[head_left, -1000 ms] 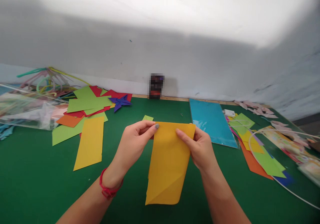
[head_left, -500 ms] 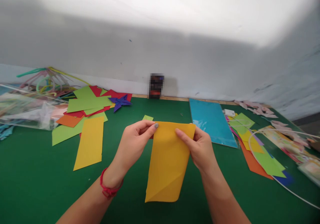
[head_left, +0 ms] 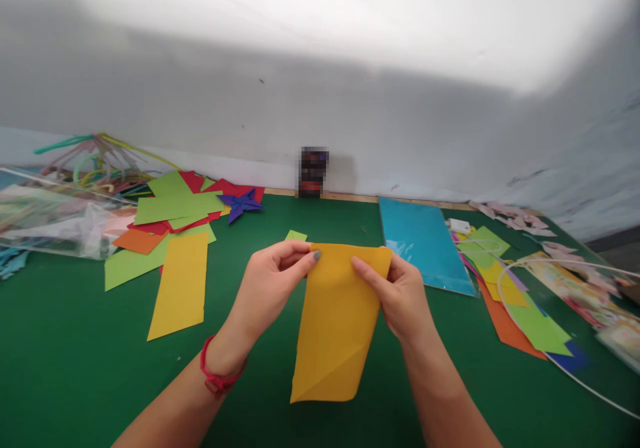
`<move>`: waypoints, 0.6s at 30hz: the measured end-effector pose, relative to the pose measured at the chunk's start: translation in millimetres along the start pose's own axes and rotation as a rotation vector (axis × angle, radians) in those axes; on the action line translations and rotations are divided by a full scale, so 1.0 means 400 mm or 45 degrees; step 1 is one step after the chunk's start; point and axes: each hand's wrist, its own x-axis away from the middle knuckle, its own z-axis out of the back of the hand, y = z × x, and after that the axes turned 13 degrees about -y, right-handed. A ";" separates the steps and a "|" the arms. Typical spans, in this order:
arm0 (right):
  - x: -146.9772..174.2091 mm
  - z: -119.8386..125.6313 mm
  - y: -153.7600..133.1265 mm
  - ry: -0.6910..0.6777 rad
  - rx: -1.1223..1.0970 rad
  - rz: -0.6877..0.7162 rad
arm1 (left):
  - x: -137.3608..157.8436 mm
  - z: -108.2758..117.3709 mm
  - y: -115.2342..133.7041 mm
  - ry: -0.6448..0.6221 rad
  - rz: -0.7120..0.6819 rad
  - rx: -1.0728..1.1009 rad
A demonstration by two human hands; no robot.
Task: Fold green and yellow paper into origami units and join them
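Between my two hands hangs a sheet of yellow paper, with a diagonal crease across its lower part. My left hand pinches its upper left corner, the thumb lying on the near face. At the upper right corner my right hand grips the paper, thumb in front and fingers behind. Behind the sheet, a small light green paper piece shows on the green tabletop. Another yellow paper strip lies left of my left hand.
A purple folded paper star lies beside a pile of green and red papers. Plastic bags and thin coloured strips are far left. Right are a blue packet, more coloured papers and a white cable.
My left thumb has slid slightly right onto the paper's corner. The sheet's lower edge has risen a little; otherwise things stay in place.
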 end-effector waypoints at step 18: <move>0.002 -0.003 -0.003 -0.001 -0.054 -0.001 | 0.001 0.001 -0.004 -0.028 -0.039 0.045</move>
